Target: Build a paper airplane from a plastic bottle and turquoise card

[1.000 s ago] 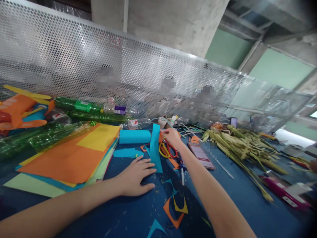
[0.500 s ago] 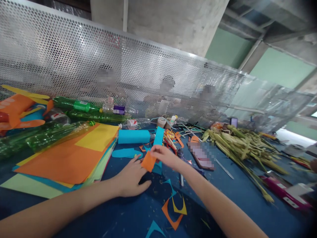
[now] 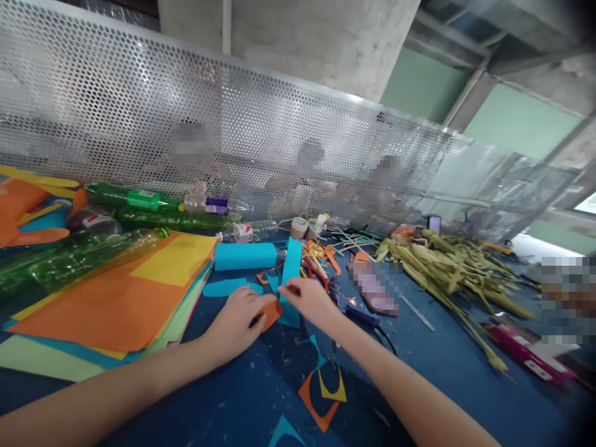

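Note:
My left hand (image 3: 237, 320) is closed on a small orange paper piece (image 3: 270, 315), its thumb and fingers around the left edge. Just right of it, my right hand (image 3: 305, 298) is closed, fingertips pinched over a blue paper strip (image 3: 292, 261); what sits between them is too small to make out. Behind my hands lies a bottle wrapped in blue paper (image 3: 245, 256), with a blue rounded cutout (image 3: 223, 287) in front of it.
Stacked coloured sheets (image 3: 112, 298) and green bottles (image 3: 93, 254) lie at left. Orange scraps (image 3: 316, 410) are in front. A blue glue gun (image 3: 356, 310), a phone (image 3: 375, 288) and dried husks (image 3: 442, 267) lie at right. A perforated metal screen (image 3: 261, 124) stands behind.
My left hand has drawn in and closed on the orange piece, which sits lower and further left. My right fingertips have left the orange piece and are over the blue strip.

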The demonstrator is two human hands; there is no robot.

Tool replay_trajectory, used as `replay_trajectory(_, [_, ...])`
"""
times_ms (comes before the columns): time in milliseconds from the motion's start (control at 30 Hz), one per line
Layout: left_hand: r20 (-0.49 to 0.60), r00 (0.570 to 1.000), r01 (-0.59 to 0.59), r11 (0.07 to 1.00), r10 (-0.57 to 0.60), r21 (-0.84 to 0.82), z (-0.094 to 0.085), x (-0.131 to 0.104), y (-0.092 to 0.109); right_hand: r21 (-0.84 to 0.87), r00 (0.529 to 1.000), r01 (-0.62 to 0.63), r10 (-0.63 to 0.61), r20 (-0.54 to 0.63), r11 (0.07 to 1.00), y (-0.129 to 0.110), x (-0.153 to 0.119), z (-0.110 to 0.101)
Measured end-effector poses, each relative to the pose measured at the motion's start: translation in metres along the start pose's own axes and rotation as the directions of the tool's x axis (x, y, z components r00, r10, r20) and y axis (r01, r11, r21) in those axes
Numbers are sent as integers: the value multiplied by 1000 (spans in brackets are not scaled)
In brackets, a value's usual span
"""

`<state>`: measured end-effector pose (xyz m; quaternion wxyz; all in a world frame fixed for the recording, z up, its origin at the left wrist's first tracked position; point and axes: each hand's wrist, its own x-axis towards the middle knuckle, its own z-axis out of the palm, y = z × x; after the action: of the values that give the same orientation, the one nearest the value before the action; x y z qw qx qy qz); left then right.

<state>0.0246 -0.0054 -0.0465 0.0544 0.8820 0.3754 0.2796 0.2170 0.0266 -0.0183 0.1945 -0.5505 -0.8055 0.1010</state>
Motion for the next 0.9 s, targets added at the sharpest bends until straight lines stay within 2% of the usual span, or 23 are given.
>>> replay_trajectory(133, [42,991,-124,992,124,-1,-2,0,0,-222,990,-135,121,-75,966,36,36,-19])
replay_trajectory(200, [97,982,-164,986,163,-5,-4,0,2,-298,985,-170,164,-44,939,55,55,-23])
replay_trajectory(367, [164,975,-150,989,147,3,-8,1,4,-408,974,-178,219,54,896,86,89,-23])
replay_trajectory(600, [181,976,-116,993,120,-30,-7,3,3,-526,961,-212,273,41,824,99,105,-21])
replay_trajectory(900, [193,974,-114,993,119,-37,-7,3,2,-548,963,-158,251,98,822,107,107,-14])
